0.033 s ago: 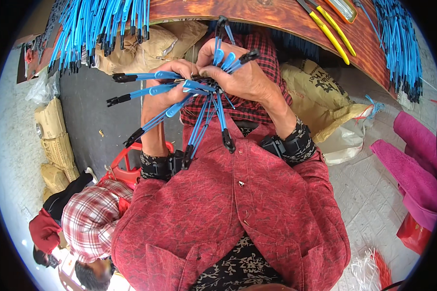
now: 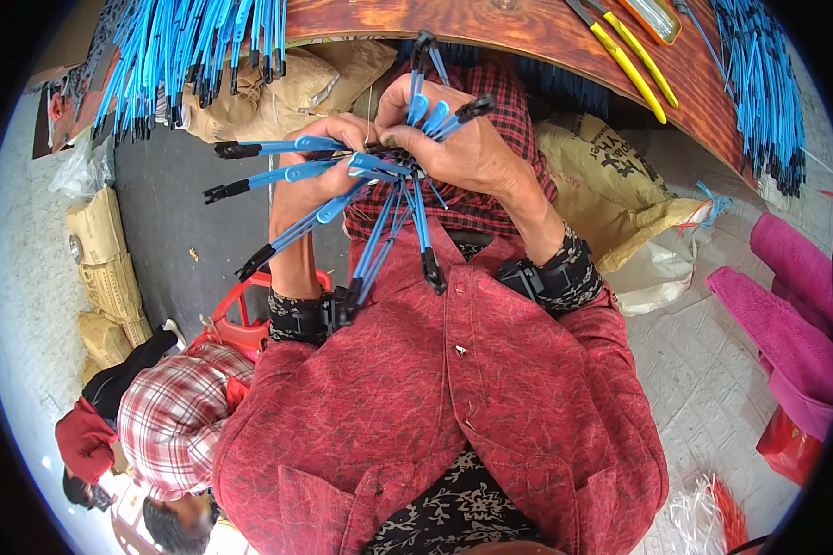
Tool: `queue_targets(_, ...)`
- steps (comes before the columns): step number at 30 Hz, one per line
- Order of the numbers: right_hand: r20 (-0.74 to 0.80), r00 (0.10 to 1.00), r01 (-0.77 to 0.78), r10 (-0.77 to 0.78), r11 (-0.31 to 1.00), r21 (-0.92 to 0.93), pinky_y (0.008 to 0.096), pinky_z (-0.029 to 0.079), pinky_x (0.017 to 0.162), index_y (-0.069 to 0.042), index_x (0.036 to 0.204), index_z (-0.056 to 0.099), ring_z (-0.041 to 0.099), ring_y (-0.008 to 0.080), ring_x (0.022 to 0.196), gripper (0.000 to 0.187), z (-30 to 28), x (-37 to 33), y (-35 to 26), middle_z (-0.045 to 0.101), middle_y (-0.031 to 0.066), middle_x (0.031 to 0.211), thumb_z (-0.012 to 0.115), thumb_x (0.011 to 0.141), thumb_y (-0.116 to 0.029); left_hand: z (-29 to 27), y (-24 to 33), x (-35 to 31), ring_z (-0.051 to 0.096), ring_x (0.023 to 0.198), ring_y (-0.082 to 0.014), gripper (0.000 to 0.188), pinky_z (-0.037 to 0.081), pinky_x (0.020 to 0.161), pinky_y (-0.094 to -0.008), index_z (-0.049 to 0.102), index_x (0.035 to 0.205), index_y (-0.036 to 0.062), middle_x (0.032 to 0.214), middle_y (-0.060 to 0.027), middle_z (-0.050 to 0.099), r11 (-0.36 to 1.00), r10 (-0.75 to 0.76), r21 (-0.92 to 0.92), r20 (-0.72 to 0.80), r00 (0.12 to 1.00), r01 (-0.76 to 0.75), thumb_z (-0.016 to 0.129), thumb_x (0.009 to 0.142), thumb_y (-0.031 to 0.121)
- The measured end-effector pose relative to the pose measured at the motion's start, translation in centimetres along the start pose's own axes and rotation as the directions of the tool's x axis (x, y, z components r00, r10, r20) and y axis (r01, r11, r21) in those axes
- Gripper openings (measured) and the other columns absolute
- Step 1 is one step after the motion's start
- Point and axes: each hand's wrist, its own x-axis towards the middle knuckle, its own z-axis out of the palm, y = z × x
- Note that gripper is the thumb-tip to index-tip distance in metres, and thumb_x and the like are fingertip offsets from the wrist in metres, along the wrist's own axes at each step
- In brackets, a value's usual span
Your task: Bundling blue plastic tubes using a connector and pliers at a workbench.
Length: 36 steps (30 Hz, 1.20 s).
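Over my lap, both hands work at the centre of a spoked frame [image 2: 379,167] with many slim blue arms, black tips and a dark hub. The arms fan out to the left, downward and up. My left hand [image 2: 329,188] is closed at the hub's left side, with blue arms passing across its fingers. Opposite it, my right hand [image 2: 479,155] pinches at the hub with thumb and forefinger, and other blue arms cross that hand. A thin thread or wire shows near the fingertips. The fingers partly cover the hub, so its details are hard to make out.
Bundles of blue black-tipped rods [image 2: 190,55] hang over the wooden table [image 2: 500,26], with more rods [image 2: 759,92] at right. Yellow-handled pliers [image 2: 627,65] lie on top. Sacks [image 2: 611,185], a red chair [image 2: 236,310], pink cloth [image 2: 777,324] and a plaid-shirted person [image 2: 176,416] surround me.
One lower blue arm of the frame has swung slightly left, its black tip closer to my left wrist. Both hands stay in place.
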Motion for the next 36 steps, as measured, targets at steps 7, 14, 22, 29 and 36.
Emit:
queue_targets(7,0.275,0.961,-0.082,0.026,0.977,0.194,0.0316,0.053,0.076,0.0,0.102,0.061,0.066,0.016,0.085,0.014,-1.9,0.8,-0.3,0.068,0.008,0.092,0.066,0.09,-0.004,-0.2,-0.1,0.3,0.062,0.089,-0.0197,0.025,0.051,0.081,-0.0333,0.065,0.084,0.0016,0.09,-0.0106,0.066,0.998,0.057,0.023,0.062,0.996,-0.058,0.079,0.077,0.021)
queue_targets(14,0.332,0.935,-0.22,0.126,0.939,0.264,0.0333,0.054,0.081,-0.003,0.103,0.066,0.068,0.0184,0.088,0.021,-2.3,1.1,0.7,0.071,0.0073,0.092,0.072,0.085,-0.012,-0.3,-0.3,0.9,0.061,0.087,-0.0194,0.023,0.05,0.08,-0.0329,0.064,0.084,0.0017,0.089,-0.0094,0.064,0.998,0.065,-0.015,0.134,0.989,-0.063,0.078,0.077,0.019)
queue_targets(22,0.278,0.951,-0.194,0.137,0.962,0.19,0.035,0.045,0.105,-0.001,0.13,0.058,0.059,0.0163,0.119,0.07,-4.6,0.0,0.2,0.062,0.0087,0.127,0.09,0.07,-0.018,-0.9,-2.2,0.8,0.059,0.086,-0.0227,0.021,0.05,0.081,-0.0376,0.059,0.081,0.0037,0.084,-0.0096,0.06,0.972,0.156,-0.174,-0.014,0.988,-0.156,0.076,0.079,0.014)
queue_targets(29,0.317,0.948,-0.265,0.042,0.658,0.704,0.0257,0.05,0.089,0.002,0.128,0.058,0.061,0.0132,0.108,0.057,-3.9,-0.7,3.8,0.065,0.0066,0.118,0.08,0.086,-0.029,0.2,-0.7,0.5,0.057,0.088,-0.0227,0.032,0.047,0.083,-0.0372,0.059,0.081,0.0038,0.084,-0.0092,0.059,0.982,0.158,-0.122,0.106,0.982,-0.145,0.076,0.084,0.031)
queue_targets(36,0.224,0.958,-0.253,0.18,0.899,0.357,0.0244,0.049,0.081,-0.004,0.125,0.063,0.063,0.0077,0.093,0.045,-3.4,0.5,2.5,0.068,0.0037,0.098,0.079,0.083,-0.013,0.5,0.5,0.6,0.06,0.089,-0.0233,0.03,0.049,0.086,-0.0385,0.061,0.082,0.0029,0.086,-0.0105,0.062,0.99,0.09,-0.123,0.135,0.987,-0.073,0.077,0.082,0.028)
